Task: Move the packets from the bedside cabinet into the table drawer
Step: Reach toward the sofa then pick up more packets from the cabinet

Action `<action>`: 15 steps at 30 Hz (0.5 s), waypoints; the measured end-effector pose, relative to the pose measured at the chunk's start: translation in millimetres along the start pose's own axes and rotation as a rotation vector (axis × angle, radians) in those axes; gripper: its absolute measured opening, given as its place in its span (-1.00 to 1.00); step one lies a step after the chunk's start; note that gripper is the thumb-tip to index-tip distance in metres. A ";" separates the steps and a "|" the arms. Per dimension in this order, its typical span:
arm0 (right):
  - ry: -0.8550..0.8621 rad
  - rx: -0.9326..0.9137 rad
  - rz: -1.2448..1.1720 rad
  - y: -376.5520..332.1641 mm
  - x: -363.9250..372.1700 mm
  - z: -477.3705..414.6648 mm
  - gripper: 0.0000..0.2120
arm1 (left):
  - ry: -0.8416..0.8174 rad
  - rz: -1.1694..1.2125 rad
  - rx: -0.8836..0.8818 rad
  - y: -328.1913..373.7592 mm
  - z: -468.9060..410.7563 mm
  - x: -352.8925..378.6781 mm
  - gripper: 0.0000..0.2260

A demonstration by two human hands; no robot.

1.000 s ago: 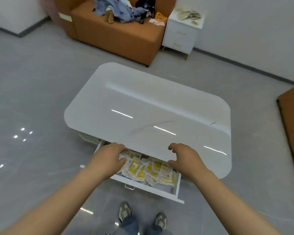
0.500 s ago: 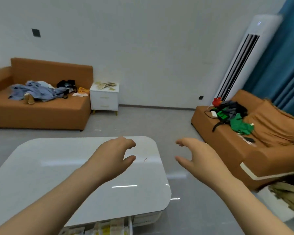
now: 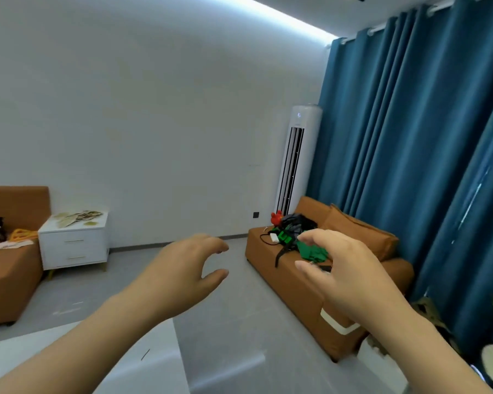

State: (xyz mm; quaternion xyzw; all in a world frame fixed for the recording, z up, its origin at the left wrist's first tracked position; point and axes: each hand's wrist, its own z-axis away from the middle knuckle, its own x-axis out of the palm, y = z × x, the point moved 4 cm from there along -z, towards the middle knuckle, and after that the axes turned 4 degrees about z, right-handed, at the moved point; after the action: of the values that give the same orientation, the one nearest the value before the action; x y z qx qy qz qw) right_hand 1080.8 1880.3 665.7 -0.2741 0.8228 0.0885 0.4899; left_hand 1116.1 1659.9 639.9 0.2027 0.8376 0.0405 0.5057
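Where the packets [image 3: 77, 217] lie: a loose, overlapping pile is seen on top of the white bedside cabinet [image 3: 74, 248], against the far wall and well apart from both hands.
Packet look: flat, pale, yellowish-beige sachets are made out, fanned across the top; any print is too small to be read.
Done so far: nothing can be confirmed, since the table drawer is not shown.
Left to do: the whole visible pile is judged to be awaiting collection and carriage to the drawer.
Left hand [image 3: 182, 277]: it is held out in mid-air, fingers loosely curved, nothing grasped.
Right hand [image 3: 345, 274]: it is likewise raised and bare, thumb and fingers parted, nothing held.
Table [image 3: 160, 373]: only a white corner is shown, at the lower left beside the left forearm.
Surroundings: the cabinet is flanked by an orange sofa [image 3: 9, 280]; a second sofa [image 3: 305, 291], strewn with clutter, is set before blue curtains [image 3: 410, 166].
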 end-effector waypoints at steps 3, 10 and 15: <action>0.063 0.037 -0.001 33.4 -14.8 -10.1 -0.64 | 0.026 0.017 0.054 19.9 -40.2 7.4 -0.65; 0.117 0.053 0.010 97.0 -8.4 -56.7 -0.68 | 0.086 0.048 0.136 32.8 -129.2 44.2 -0.64; 0.135 0.053 0.026 142.5 8.6 -124.0 -0.69 | 0.125 0.038 0.156 18.7 -205.0 67.6 -0.65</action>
State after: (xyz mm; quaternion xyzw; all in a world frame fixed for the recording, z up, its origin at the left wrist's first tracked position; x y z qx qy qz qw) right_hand 907.0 1944.6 703.4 -0.2557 0.8595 0.0545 0.4392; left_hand 917.2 1730.8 688.3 0.2541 0.8641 -0.0026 0.4344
